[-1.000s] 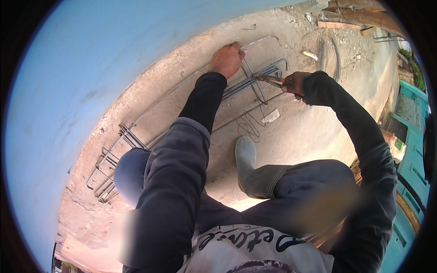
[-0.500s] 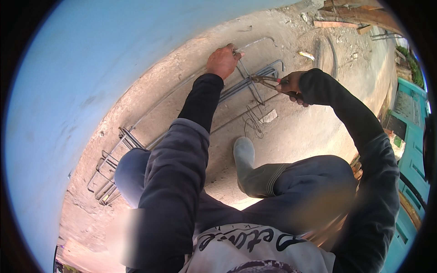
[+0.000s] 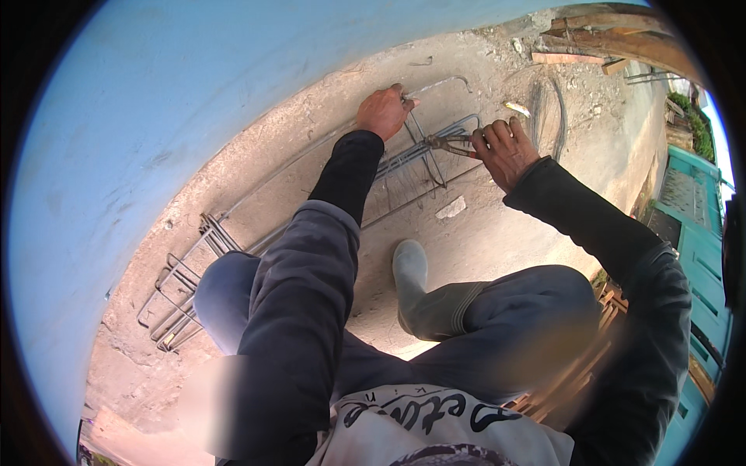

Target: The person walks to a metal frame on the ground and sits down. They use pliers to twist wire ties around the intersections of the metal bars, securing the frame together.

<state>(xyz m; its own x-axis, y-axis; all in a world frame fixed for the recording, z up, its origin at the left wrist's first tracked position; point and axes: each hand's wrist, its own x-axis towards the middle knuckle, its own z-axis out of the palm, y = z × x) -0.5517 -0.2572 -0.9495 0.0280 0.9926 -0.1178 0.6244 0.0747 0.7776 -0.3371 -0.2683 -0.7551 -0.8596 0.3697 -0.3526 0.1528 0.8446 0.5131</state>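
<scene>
My left hand [image 3: 385, 113] is closed around a corner of a steel rebar cage [image 3: 404, 161] lying low over the ground. My right hand [image 3: 507, 151] grips the handles of a pair of pincers [image 3: 454, 144], which show some red. The pincers' jaws meet the bars where a square stirrup [image 3: 437, 172] crosses several long rods. Whether wire sits between the jaws is too small to tell. Toward the lower left, the cage carries more bunched stirrups [image 3: 175, 299], partly hidden by my knee and left arm.
A blue wall [image 3: 140, 116] runs along the left side. My grey boot [image 3: 409, 268] stands beside the cage, near a pale flat fragment [image 3: 451, 207]. Dark wire [image 3: 558, 116] lies beyond my right hand. Wooden planks [image 3: 614, 35] are at the far right.
My right hand has rolled over on the pincers, so its back now faces up. Loose wire loops beside the pale fragment no longer show there. My left hand stays on the cage.
</scene>
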